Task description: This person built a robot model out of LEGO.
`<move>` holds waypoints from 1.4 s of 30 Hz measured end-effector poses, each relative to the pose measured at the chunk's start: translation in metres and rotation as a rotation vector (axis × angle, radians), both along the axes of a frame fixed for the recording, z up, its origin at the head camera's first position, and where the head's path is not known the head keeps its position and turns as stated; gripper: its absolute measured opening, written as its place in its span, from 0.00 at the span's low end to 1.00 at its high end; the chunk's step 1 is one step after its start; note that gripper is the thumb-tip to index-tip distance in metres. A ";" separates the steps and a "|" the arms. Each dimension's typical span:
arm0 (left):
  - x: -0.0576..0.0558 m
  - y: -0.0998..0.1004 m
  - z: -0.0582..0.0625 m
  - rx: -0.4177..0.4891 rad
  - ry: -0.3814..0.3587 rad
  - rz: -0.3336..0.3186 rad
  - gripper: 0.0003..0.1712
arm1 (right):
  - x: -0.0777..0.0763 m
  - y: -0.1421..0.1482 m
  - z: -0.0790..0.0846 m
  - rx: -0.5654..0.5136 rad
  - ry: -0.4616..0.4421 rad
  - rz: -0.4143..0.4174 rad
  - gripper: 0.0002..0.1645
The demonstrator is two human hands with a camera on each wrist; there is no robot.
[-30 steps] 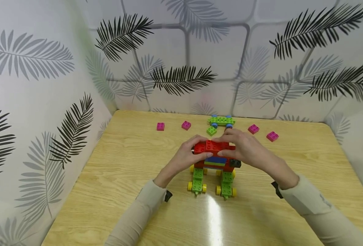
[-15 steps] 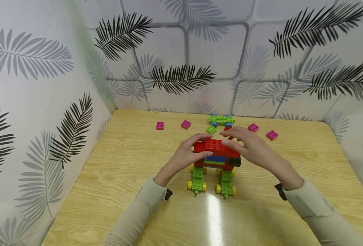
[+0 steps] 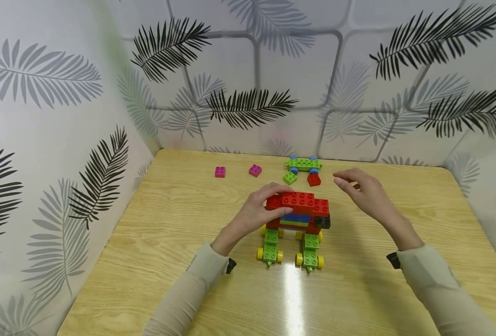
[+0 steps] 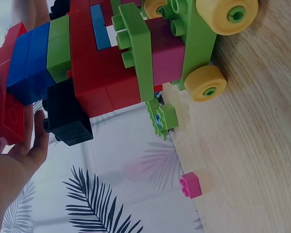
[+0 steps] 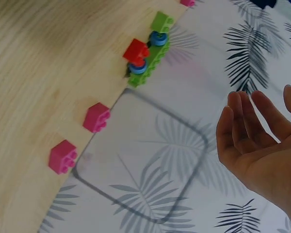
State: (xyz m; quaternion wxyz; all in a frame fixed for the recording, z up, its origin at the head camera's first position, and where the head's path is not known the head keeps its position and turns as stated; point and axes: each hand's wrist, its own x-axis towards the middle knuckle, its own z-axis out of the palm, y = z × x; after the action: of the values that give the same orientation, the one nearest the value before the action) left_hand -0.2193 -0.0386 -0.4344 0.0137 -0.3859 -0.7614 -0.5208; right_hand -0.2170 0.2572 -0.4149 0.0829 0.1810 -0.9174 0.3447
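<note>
A toy brick model (image 3: 298, 210) stands on the table on green wheeled legs (image 3: 311, 252) with yellow wheels. Its body is red with blue and light green layers, and a black brick (image 4: 68, 114) juts from each end that shows. My left hand (image 3: 254, 210) grips the model's left upper part, thumb along the near side and fingers over the far side. To the right of the model, my right hand (image 3: 372, 198) is raised in the air with fingers bent loosely and nothing in them; the right wrist view shows its palm (image 5: 271, 165) bare.
Behind the model sit a green chassis with blue wheels (image 3: 303, 164), a green brick (image 3: 290, 178) and a red brick (image 3: 314, 179). Pink bricks (image 3: 220, 171) lie at the back left; more pink bricks (image 5: 63, 157) on the right are behind my right hand in the head view. Patterned walls border the wooden table (image 3: 168, 224).
My right hand has let go of the model's top and moved away to the right, uncovering its red top and the loose red brick. My left hand keeps its grip.
</note>
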 end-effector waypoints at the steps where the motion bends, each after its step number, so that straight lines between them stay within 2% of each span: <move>1: 0.000 0.000 0.000 0.000 0.006 -0.002 0.24 | 0.000 0.002 -0.003 0.000 -0.001 -0.008 0.23; 11: 0.001 -0.001 -0.001 -0.005 -0.008 0.008 0.24 | -0.001 0.009 -0.011 0.000 0.008 -0.040 0.22; 15: 0.001 0.000 -0.001 -0.001 -0.013 0.008 0.24 | -0.007 0.025 -0.019 0.002 -0.014 -0.106 0.24; 22: 0.002 -0.001 -0.001 -0.006 -0.010 0.012 0.24 | -0.025 0.065 -0.047 0.007 -0.070 -0.227 0.23; 27: 0.001 0.000 0.000 -0.014 -0.004 0.013 0.24 | -0.037 0.084 -0.063 0.048 -0.127 -0.303 0.24; 31: 0.001 -0.001 0.000 -0.011 -0.001 0.008 0.23 | -0.048 0.091 -0.073 0.114 -0.185 -0.368 0.28; 37: 0.001 -0.001 -0.001 -0.005 -0.008 0.007 0.23 | -0.061 0.094 -0.084 0.212 -0.244 -0.447 0.32; 42: 0.001 -0.001 -0.001 -0.007 -0.013 0.014 0.24 | -0.064 0.091 -0.089 0.236 -0.269 -0.479 0.30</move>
State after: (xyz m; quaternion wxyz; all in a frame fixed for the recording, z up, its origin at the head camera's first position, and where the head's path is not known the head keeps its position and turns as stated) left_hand -0.2186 -0.0401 -0.4358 0.0110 -0.3774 -0.7659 -0.5204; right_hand -0.2815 0.3485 -0.5037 0.0177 -0.0797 -0.9704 0.2272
